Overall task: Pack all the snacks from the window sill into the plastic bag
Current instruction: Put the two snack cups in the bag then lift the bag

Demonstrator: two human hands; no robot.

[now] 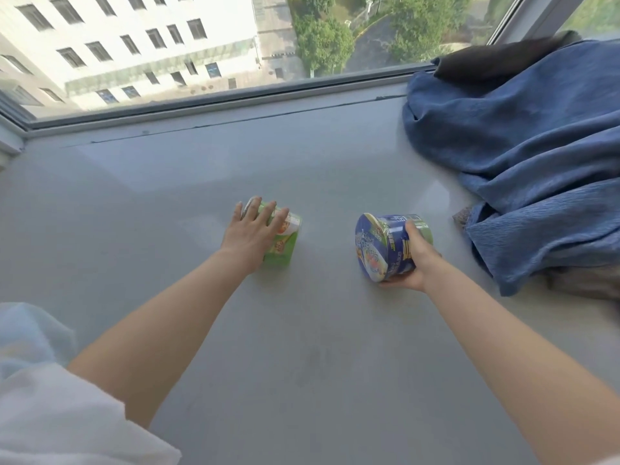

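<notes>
Left hand [250, 233] lies on the green snack cup [281, 243] with fingers spread and fairly straight over its top, grip not closed; the cup sits on the grey window sill [302, 330], green printed wrapper, pale lid. Right hand [417, 260] has its grip clamped on the blue snack cup [382, 246], tipped on its side, lid facing left, blue wrapper with green band and food print. Blue curtain [523, 156] bunched at right; white sleeve [60, 414] bottom-left.

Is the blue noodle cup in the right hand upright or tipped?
Tipped. The blue noodle cup lies sideways in the right hand, its lid facing left toward the green cup.
</notes>
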